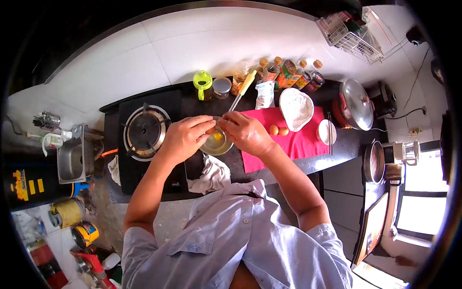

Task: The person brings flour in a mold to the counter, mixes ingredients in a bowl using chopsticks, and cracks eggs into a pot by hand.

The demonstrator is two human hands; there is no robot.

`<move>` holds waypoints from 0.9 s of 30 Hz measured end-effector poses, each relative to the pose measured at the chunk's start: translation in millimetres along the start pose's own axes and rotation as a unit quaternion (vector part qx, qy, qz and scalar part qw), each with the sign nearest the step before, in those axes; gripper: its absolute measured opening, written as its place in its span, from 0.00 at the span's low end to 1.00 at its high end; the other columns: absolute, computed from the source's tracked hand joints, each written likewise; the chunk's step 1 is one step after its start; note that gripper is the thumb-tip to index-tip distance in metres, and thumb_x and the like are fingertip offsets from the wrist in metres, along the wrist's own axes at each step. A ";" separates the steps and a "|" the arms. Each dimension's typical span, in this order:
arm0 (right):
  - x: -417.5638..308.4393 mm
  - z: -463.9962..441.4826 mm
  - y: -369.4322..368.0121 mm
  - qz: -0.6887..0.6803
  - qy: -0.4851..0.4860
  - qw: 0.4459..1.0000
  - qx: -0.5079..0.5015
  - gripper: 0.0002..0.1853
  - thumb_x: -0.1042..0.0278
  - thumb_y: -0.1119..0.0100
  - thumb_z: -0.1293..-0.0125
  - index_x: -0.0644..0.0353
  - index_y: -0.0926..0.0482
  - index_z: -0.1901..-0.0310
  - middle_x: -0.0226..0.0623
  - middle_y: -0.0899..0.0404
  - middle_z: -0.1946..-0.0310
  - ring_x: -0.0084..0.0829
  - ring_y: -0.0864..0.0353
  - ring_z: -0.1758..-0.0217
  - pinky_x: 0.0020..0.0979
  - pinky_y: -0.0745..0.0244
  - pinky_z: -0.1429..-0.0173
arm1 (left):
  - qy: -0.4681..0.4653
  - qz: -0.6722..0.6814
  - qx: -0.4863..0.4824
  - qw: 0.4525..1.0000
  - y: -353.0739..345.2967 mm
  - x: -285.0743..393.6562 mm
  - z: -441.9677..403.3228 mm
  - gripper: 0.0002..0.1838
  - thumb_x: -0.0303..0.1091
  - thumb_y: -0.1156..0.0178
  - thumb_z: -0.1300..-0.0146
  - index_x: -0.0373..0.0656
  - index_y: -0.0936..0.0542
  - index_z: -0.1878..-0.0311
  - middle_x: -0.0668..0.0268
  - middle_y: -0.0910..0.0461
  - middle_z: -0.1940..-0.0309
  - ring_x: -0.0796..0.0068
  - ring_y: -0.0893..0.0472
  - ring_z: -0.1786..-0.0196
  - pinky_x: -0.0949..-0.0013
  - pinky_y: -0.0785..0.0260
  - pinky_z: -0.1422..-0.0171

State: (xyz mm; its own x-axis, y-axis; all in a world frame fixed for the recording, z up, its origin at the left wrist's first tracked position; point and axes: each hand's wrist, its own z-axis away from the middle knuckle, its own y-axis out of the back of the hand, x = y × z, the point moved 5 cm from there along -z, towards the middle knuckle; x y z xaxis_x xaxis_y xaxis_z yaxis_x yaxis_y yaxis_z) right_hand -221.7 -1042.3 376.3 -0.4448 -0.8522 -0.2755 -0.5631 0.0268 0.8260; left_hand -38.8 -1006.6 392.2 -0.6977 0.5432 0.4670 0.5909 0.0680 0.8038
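Over a metal bowl (222, 146) my two hands meet, close together. My left hand (186, 136) has its fingers closed round a brown eggshell (211, 130). My right hand (247, 131) is beside it, fingers bent together; what they hold is hidden. A yellow yolk (218, 136) lies in the bowl. A utensil with a pale yellow handle (247, 83) rises behind the bowl. Two brown eggs (278, 130) rest on a red cloth (255, 156), right of my right hand. A white bowl of flour (296, 109) stands behind them.
A gas burner (145, 130) is at the left, with a crumpled cloth (211, 176) near the counter's front edge. Jars and bottles (288, 72) line the wall. A small white bowl (327, 132) with chopsticks (330, 126) and a lidded pot (355, 105) stand at the right.
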 end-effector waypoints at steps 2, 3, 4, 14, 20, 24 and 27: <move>-2.6 -1.8 6.9 0.001 0.005 1.000 0.013 0.15 0.72 0.35 0.44 0.59 0.17 0.53 0.36 0.20 0.56 0.37 0.13 0.55 0.35 0.14 0.54 | -0.009 0.000 0.005 1.000 5.5 5.7 -3.8 0.21 0.26 0.27 0.44 0.44 0.14 0.45 0.64 0.14 0.44 0.61 0.13 0.47 0.61 0.18 0.42; -3.8 -2.6 9.9 -0.001 0.004 1.000 0.014 0.15 0.73 0.35 0.44 0.59 0.16 0.53 0.36 0.20 0.56 0.37 0.13 0.55 0.35 0.14 0.54 | -0.009 -0.003 0.002 1.000 7.6 8.5 -5.7 0.21 0.26 0.27 0.44 0.44 0.14 0.45 0.64 0.14 0.44 0.61 0.13 0.47 0.61 0.18 0.42; -4.7 -3.9 12.6 -0.003 0.004 1.000 0.016 0.16 0.73 0.35 0.44 0.59 0.16 0.53 0.36 0.20 0.56 0.37 0.13 0.55 0.35 0.14 0.55 | -0.008 -0.006 0.000 1.000 9.8 11.3 -7.6 0.21 0.26 0.27 0.44 0.44 0.14 0.45 0.64 0.14 0.44 0.61 0.13 0.47 0.61 0.18 0.43; -5.3 -1.3 4.3 -0.071 -0.043 0.996 0.045 0.19 0.76 0.33 0.44 0.61 0.16 0.48 0.40 0.17 0.55 0.40 0.14 0.56 0.35 0.14 0.53 | -0.018 0.014 0.046 0.999 10.9 8.1 -9.8 0.21 0.22 0.28 0.42 0.41 0.16 0.43 0.64 0.13 0.48 0.67 0.14 0.50 0.64 0.19 0.44; 39.4 70.9 -102.9 -0.556 -0.464 0.685 0.081 0.21 0.71 0.31 0.31 0.61 0.19 0.38 0.29 0.15 0.66 0.23 0.17 0.68 0.26 0.18 0.65 | 0.388 0.513 0.047 0.764 -120.9 -78.0 66.6 0.20 0.24 0.30 0.35 0.34 0.20 0.40 0.65 0.16 0.51 0.79 0.17 0.50 0.73 0.23 0.44; 22.8 80.8 -91.1 -0.585 -0.488 0.641 0.090 0.21 0.65 0.32 0.27 0.62 0.20 0.36 0.26 0.16 0.66 0.16 0.19 0.69 0.23 0.19 0.68 | 0.424 0.691 0.084 0.580 -144.9 -43.9 74.5 0.21 0.22 0.36 0.30 0.35 0.24 0.36 0.61 0.18 0.44 0.68 0.16 0.42 0.62 0.23 0.29; 18.5 87.7 -86.7 -0.579 -0.475 0.659 0.075 0.22 0.64 0.31 0.27 0.61 0.20 0.35 0.26 0.14 0.63 0.16 0.18 0.68 0.22 0.20 0.69 | 0.377 0.759 0.071 0.526 -154.5 -28.1 63.2 0.20 0.22 0.38 0.28 0.35 0.23 0.34 0.60 0.18 0.42 0.67 0.17 0.40 0.64 0.25 0.27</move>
State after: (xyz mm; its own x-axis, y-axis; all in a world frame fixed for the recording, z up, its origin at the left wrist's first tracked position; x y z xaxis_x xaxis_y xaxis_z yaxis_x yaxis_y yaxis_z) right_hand -242.2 -1014.5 256.4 0.1489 0.3621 -0.9201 -0.9385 -0.2413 -0.2469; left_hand -84.9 -979.4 231.5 0.6917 -0.4213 0.5866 0.6853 0.1264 -0.7172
